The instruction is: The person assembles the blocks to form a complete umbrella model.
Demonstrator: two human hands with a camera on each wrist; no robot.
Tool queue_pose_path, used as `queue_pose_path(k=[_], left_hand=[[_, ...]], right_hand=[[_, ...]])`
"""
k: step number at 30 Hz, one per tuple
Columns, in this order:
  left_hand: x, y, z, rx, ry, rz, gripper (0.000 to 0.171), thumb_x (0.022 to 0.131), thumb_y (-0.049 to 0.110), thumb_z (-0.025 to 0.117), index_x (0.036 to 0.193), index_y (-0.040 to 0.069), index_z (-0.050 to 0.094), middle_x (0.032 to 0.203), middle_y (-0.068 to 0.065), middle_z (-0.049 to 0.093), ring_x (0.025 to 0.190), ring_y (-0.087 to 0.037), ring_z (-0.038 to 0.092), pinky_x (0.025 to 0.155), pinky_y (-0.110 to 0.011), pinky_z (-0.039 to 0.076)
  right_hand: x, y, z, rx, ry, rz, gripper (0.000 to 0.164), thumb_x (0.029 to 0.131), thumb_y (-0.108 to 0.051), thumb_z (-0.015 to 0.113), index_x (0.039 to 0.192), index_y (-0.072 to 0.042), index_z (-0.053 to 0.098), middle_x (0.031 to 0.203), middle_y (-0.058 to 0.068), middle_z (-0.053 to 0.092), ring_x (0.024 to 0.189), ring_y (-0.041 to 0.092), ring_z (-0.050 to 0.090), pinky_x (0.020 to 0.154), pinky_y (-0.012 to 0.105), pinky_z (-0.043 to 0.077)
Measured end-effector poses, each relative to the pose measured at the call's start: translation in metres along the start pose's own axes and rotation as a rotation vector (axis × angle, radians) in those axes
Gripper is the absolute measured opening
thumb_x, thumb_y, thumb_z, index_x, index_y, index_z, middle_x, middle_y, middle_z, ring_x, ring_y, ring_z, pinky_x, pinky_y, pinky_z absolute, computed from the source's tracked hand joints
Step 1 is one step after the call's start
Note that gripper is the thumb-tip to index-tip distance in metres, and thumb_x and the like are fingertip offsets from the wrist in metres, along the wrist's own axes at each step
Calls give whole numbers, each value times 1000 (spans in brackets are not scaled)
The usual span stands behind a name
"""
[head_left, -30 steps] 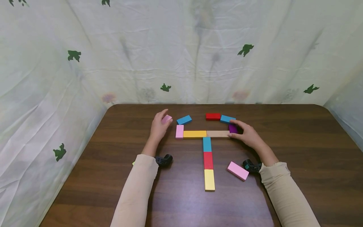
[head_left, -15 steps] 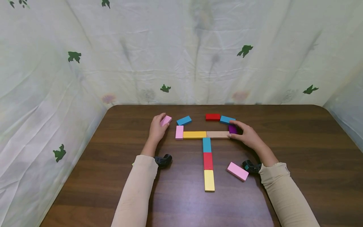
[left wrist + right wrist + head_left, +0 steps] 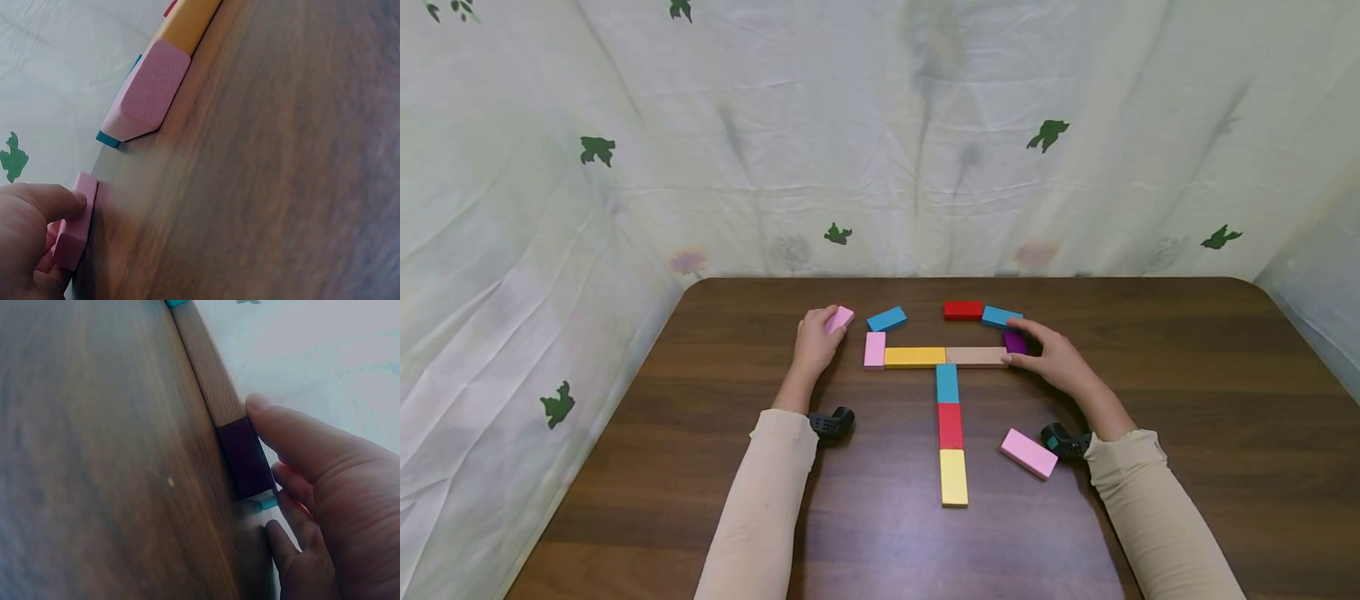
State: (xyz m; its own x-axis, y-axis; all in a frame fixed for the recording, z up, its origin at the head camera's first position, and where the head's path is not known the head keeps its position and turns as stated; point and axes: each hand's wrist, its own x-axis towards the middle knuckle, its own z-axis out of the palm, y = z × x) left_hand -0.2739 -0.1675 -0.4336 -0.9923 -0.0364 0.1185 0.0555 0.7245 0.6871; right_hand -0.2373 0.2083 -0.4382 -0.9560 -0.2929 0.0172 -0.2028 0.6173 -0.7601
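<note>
At the far left of the table, my left hand (image 3: 815, 340) pinches a pink block (image 3: 841, 319) between thumb and fingers; the left wrist view shows this pink block (image 3: 78, 225) low over the wood. My right hand (image 3: 1054, 354) curls round a purple block (image 3: 1015, 341), its thumb by the end of a plain wooden block (image 3: 977, 357) and its fingertips close to a blue block (image 3: 998, 316). In the right wrist view the purple block (image 3: 244, 459) abuts the plain one. Left of that, a yellow block (image 3: 914, 357) and an upright-set pink block (image 3: 875, 350) continue the row.
A column of a light blue block (image 3: 947, 383), a red block (image 3: 950, 426) and a pale yellow block (image 3: 953, 477) runs toward me. One pink block (image 3: 1028, 453) lies loose at right. Behind the row are a tilted blue block (image 3: 887, 318) and a red block (image 3: 962, 310).
My left hand has come down slightly toward the table and drawn in a little with the pink block, its fingers closing more on it. The right hand stays where it was.
</note>
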Motion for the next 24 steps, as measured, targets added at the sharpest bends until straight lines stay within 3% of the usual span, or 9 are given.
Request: queue_pose_path(k=[9,19,24], left_hand=[[-1,5,1,-17,-2,16,44,88,13,57,130,4,48,125,-16,45,113,-30,38,94,-42,32],[0,17,4,-40,12,100,44,86,11,60,129,6,50,124,-13,47,110,-29,43,93,-39,36],[2,22,5,-52,-4,96,46,86,12,60,130,5,48,123,-15,46,110,-28,42,91,-39,38]], right_hand=[[1,1,0,1,3,-4,68,79,-40,66,135,-13,40,137,17,35,124,35,30,98,52,24],[1,1,0,0,5,-8,68,79,-41,66,135,-12,40,137,17,35,125,35,30,98,52,24],[1,1,1,-2,8,-16,67,79,-38,67,135,-12,41,137,16,36,125,35,29,98,52,24]])
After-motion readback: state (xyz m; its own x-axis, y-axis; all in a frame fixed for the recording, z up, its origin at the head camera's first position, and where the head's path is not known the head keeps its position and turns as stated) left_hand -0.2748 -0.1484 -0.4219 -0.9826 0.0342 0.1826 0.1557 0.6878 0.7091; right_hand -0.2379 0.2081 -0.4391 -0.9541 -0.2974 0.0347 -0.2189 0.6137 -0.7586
